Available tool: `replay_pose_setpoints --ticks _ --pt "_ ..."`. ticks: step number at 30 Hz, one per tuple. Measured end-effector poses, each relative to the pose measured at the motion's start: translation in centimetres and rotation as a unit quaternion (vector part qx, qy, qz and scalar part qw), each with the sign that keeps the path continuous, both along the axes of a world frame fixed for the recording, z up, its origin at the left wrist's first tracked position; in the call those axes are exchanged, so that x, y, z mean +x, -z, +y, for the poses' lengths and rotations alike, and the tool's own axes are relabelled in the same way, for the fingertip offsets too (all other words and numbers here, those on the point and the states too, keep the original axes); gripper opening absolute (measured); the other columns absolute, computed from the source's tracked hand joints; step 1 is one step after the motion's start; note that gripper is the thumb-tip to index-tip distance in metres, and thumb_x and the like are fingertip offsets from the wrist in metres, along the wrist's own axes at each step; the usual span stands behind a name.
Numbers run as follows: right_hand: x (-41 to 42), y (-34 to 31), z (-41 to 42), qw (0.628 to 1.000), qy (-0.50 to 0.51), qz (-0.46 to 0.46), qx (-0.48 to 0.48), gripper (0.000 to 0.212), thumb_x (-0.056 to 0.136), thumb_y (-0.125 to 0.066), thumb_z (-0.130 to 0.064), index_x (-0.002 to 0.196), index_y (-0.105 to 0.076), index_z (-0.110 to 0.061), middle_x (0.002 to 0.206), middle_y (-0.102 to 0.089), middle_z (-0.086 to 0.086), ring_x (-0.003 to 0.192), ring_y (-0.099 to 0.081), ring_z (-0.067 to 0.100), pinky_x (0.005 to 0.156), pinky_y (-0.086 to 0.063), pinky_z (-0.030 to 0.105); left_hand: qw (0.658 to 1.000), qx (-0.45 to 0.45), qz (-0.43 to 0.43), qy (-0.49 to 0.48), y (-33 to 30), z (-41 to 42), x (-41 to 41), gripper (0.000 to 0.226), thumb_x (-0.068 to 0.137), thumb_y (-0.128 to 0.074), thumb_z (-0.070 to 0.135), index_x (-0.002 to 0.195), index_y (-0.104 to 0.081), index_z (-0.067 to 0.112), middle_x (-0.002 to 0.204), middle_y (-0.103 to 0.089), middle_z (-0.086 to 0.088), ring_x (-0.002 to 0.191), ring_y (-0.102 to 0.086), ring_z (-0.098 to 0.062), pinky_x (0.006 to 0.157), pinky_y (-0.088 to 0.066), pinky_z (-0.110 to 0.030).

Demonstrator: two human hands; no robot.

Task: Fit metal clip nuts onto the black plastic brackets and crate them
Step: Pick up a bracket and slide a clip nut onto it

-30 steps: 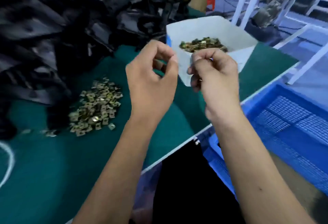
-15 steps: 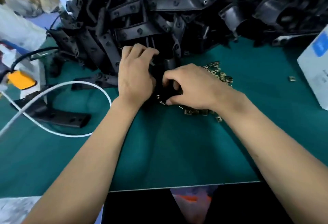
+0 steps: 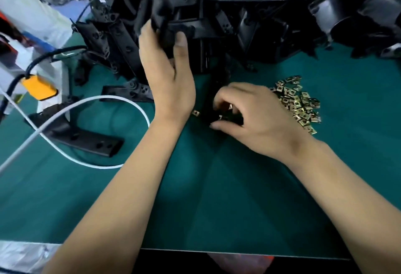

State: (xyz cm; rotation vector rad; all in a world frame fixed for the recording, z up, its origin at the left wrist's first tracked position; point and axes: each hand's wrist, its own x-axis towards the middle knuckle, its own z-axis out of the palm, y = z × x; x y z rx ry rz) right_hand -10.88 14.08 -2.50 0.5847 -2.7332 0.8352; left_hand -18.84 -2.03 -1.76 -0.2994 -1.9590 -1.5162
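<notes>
Head view. Two hands. Left hand [image 3: 167, 71] at 11 o'clock of centre, fingers and thumb curled round one black bracket [image 3: 158, 17] at the edge of the bracket heap [image 3: 249, 13], 12 o'clock; heap too tangled to count, cut off at top. Right hand [image 3: 253, 119] curled over a dark part on the green mat [image 3: 217, 197], fingertips pinching it; the part mostly hidden. Clip nut pile [image 3: 297, 104] at 2 o'clock, uncountable. One stray clip nut [image 3: 196, 113] between the wrists. Two loose brackets [image 3: 86, 141] at 9 o'clock, one white cable [image 3: 121, 100].

Blk brackets [image 3: 249, 13] heaped; brass clip nuts [image 3: 297, 104] beside.
</notes>
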Motion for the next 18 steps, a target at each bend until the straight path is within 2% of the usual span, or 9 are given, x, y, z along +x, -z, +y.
replay_pose_setpoints --ticks 2,5,7,8,11,14,18 --pt "-0.1 0.3 -0.5 0.999 0.003 -0.011 0.031 0.029 0.09 -0.076 -0.038 0.114 -0.064 -0.026 0.104 -0.06 -0.008 0.096 -0.056 0.015 0.083 -0.051 0.04 0.999 0.037 0.001 0.003 -0.5 -0.2 0.2 0.038 0.106 -0.04 0.03 0.13 -0.05 0.003 0.126 -0.054 -0.015 0.118 -0.055 -0.036 0.101 -0.049 -0.05" --pt "-0.6 0.3 -1.3 0.999 0.024 -0.004 0.038 0.022 0.095 -0.07 -0.026 0.116 -0.065 -0.021 0.108 -0.06 -0.003 0.099 -0.057 0.02 0.084 -0.051 0.04 0.991 0.134 0.002 0.027 -1.4 -0.5 0.5 0.035 0.107 -0.035 0.025 0.119 -0.053 -0.002 0.11 -0.06 -0.012 0.106 -0.06 -0.025 0.1 -0.049 -0.045" --pt "-1.4 0.3 -1.2 0.997 0.055 -0.002 0.048 0.015 0.096 -0.07 -0.024 0.108 -0.065 -0.016 0.104 -0.06 0.0 0.095 -0.058 0.024 0.08 -0.049 0.037 0.975 0.214 -0.01 0.06 -1.8 -0.7 0.7 0.031 0.108 -0.033 0.02 0.116 -0.054 -0.002 0.094 -0.065 -0.012 0.09 -0.063 -0.03 0.089 -0.051 -0.047" --pt "-1.7 0.2 -1.1 0.996 0.068 -0.008 0.049 0.016 0.096 -0.07 -0.027 0.105 -0.066 -0.015 0.103 -0.06 0.0 0.094 -0.058 0.023 0.078 -0.046 0.033 0.969 0.238 -0.024 0.068 -1.9 -0.8 0.8 0.032 0.108 -0.032 0.019 0.115 -0.055 -0.001 0.086 -0.066 -0.012 0.083 -0.064 -0.031 0.081 -0.053 -0.044" --pt "-1.7 0.2 -0.7 0.994 0.069 -0.044 0.068 0.037 0.092 -0.073 -0.044 0.116 -0.068 -0.016 0.111 -0.058 -0.002 0.107 -0.053 0.019 0.084 -0.039 0.026 0.95 0.274 -0.094 0.113 -1.8 -0.7 0.9 0.033 0.11 -0.031 0.021 0.118 -0.054 0.0 0.073 -0.066 -0.016 0.064 -0.063 -0.03 0.064 -0.052 -0.035" --pt "-1.2 0.2 -0.7 0.993 0.068 -0.052 0.085 0.048 0.09 -0.074 -0.048 0.126 -0.066 -0.017 0.117 -0.054 0.0 0.116 -0.048 0.022 0.099 -0.042 0.032 0.915 0.291 -0.175 0.217 -1.6 -0.7 0.9 0.018 0.111 -0.031 0.024 0.114 -0.039 0.008 0.077 -0.067 -0.016 0.054 -0.056 -0.028 0.055 -0.048 -0.033" --pt "-1.3 -0.1 -0.9 0.993 0.073 -0.047 0.083 0.035 0.094 -0.072 -0.037 0.12 -0.067 -0.014 0.108 -0.051 -0.002 0.11 -0.053 0.025 0.088 -0.043 0.034 0.854 0.321 -0.259 0.318 -1.2 -0.8 1.4 0.023 0.112 -0.033 0.023 0.119 -0.047 0.007 0.084 -0.069 -0.013 0.054 -0.057 -0.025 0.052 -0.047 -0.029"
